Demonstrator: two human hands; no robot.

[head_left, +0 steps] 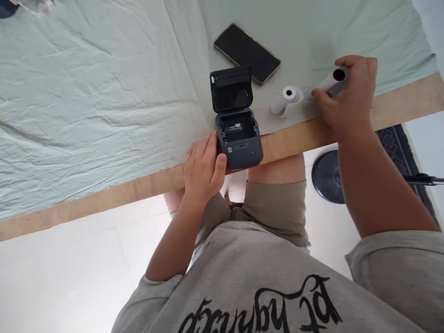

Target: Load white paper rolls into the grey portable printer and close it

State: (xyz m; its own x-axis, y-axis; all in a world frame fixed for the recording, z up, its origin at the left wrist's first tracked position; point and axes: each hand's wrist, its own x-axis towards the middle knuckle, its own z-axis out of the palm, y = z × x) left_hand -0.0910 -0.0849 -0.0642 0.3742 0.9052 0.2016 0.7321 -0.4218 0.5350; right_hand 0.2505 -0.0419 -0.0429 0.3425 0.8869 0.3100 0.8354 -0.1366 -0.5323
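Head view: printer (243, 155) open at bench (149, 187) edge

Left grip (201, 175) rests unclenched against it; right grip (355, 99) grasps the large roll (327, 84). Small roll (281, 102) sits between; raised lid (231, 92) partly hides the phone (248, 53).

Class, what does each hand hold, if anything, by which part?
The right hand holds the larger paper roll around its curved side; the left hand rests against the open printer.

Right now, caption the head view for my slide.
Left hand against an open dark printer, right hand around a white paper roll, a second roll nearby.
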